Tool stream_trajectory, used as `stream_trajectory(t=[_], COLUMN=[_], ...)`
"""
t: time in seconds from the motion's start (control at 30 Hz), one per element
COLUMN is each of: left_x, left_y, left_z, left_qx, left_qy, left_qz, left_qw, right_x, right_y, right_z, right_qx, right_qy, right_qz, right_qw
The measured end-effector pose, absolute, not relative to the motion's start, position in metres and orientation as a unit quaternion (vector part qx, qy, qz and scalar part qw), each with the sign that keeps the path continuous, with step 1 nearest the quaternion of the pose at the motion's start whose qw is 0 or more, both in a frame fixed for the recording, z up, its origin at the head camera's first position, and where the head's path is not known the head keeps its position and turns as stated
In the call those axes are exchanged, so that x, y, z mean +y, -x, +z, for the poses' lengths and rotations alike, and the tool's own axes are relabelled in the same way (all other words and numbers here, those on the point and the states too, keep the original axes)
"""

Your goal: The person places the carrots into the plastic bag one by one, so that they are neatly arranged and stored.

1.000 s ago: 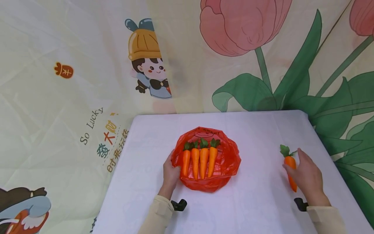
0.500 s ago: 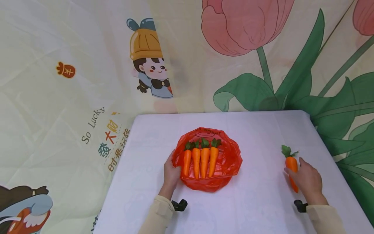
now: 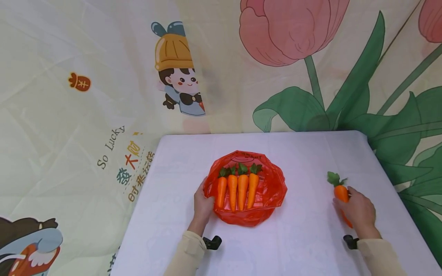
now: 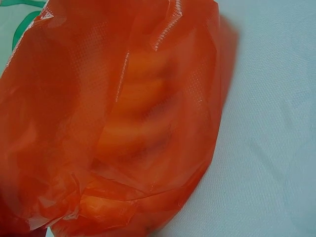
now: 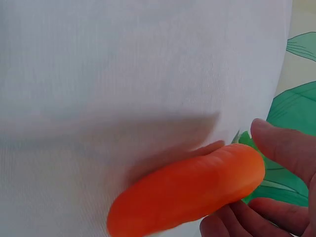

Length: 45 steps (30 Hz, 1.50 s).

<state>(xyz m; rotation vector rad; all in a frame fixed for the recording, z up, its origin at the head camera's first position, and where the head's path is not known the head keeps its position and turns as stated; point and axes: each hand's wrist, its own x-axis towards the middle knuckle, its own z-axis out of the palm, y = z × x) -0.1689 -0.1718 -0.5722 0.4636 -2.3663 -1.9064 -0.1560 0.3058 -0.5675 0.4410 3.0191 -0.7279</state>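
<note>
A red plastic bag (image 3: 269,191) lies open on the table, with several carrots (image 3: 243,191) side by side in it, green tops away from me. My left hand (image 3: 203,203) grips the bag's left rim, thumb over the edge and fingers behind it. In the left wrist view the bag's red film (image 4: 54,98) fills most of the picture and hides that hand. Over at the right, my right hand (image 3: 360,212) holds a single carrot (image 3: 341,193) around its thick end. The right wrist view has the carrot (image 5: 187,190) between thumb (image 5: 284,145) and curled fingers (image 5: 247,219).
The table (image 3: 304,237) has a white cloth. Behind it hangs a printed backdrop (image 3: 224,92) with tulips and a cartoon figure. Black wrist cameras (image 3: 212,242) sit on both wrists, next to beige sleeves (image 3: 381,255).
My right hand has closed around the lone carrot and shifted it slightly left. My left hand and the bag stay in place.
</note>
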Motion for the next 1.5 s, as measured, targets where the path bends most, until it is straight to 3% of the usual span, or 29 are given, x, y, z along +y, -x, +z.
stream_trajectory(t=[0.27,0.63,1.1,1.5], left_x=[-0.172,-0.172,-0.172,-0.173], left_y=[0.168,0.169,0.17,0.167], left_z=[-0.572,-0.571,-0.571,-0.572], left_qx=[-0.771,-0.768,-0.764,-0.765], left_qy=[-0.154,-0.151,-0.151,-0.153], left_qz=[-0.617,-0.621,-0.627,-0.625], left_qw=[0.029,0.033,0.035,0.031], right_x=[0.296,0.284,0.244,0.173], right_y=[0.155,0.161,0.161,0.181], right_z=[-0.573,-0.557,-0.514,-0.492], right_qx=[0.962,0.882,0.793,0.725], right_qy=[-0.123,-0.144,-0.015,0.064], right_qz=[-0.246,-0.429,-0.579,-0.653], right_qw=[0.002,0.132,0.19,0.209])
